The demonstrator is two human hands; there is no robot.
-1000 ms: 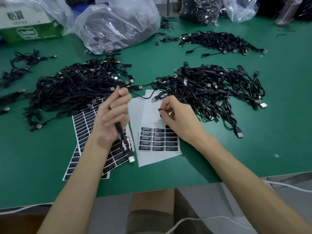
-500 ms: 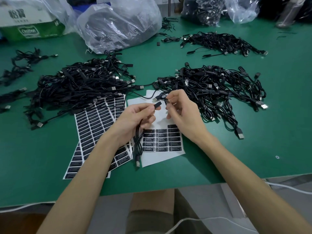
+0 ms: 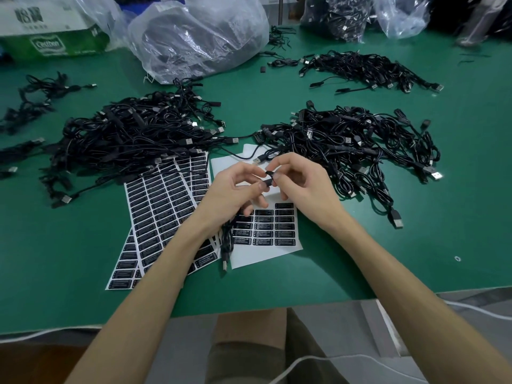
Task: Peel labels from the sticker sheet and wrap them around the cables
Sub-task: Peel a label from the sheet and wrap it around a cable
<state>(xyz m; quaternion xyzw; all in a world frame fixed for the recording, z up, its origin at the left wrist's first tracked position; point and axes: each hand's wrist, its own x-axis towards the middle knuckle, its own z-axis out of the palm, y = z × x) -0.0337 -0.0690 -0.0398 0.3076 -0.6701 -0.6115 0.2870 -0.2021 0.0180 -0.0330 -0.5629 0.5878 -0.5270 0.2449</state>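
My left hand [image 3: 235,191] grips a black cable [image 3: 226,239] whose bundled length hangs below the palm, USB plug lowest. Its thumb and forefinger hold the cable's small black block at the top. My right hand [image 3: 300,187] pinches a black label [image 3: 269,177] against that block; the two hands meet above the sticker sheet [image 3: 266,231]. That white sheet lies under them with three columns of black labels on its lower half. Full label sheets [image 3: 160,206] fan out to the left.
A big heap of black cables [image 3: 133,139] lies left of the sheets, another heap [image 3: 357,151] right, a smaller heap [image 3: 365,69] far right. Clear plastic bags [image 3: 199,40] and a carton [image 3: 52,26] stand at the back of the green table [image 3: 415,261]. Its front edge runs just above my knees.
My left hand brought the cable from over the left sheets toward the middle. My right hand lifted off the sticker sheet with a label, and both hands came together.
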